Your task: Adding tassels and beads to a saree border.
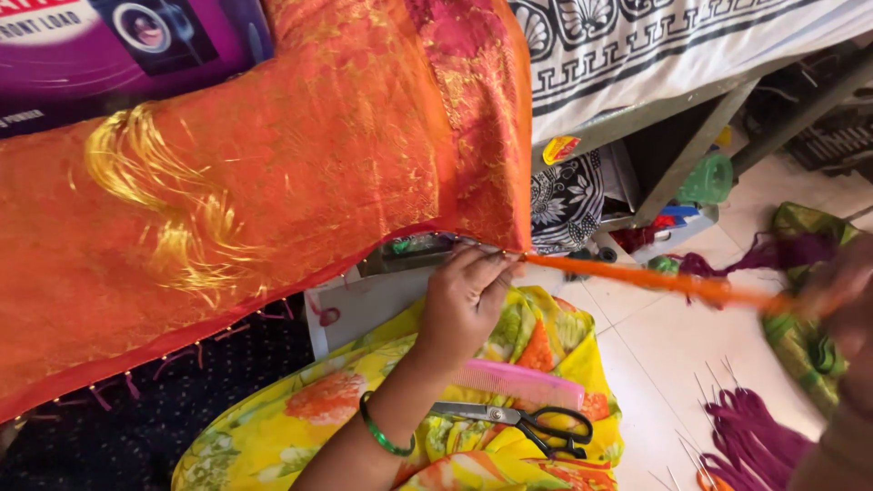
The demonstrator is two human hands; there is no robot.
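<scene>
One orange silk cloth (255, 182), woven with gold thread and fringed with small tassels along its lower hem, fills the left and serves as landmark; above its top-left edge shows one purple printed carton (109, 45). At the cloth's lower right corner the left hand (464, 305), wearing one green bangle (382, 436), pinches the hem. Below that corner, on a yellow floral lap, lie one pink comb (518, 382) and one pair of black-handled scissors (527, 423). From the corner an orange thread bundle (655, 282) stretches right to the blurred right hand (841, 300), whose grip cannot be told. Purple threads (750, 441) lie on the floor.

Left hand (466, 305) raised, fingers (496, 265) pinched; right hand (841, 291) blurred, outstretched
</scene>
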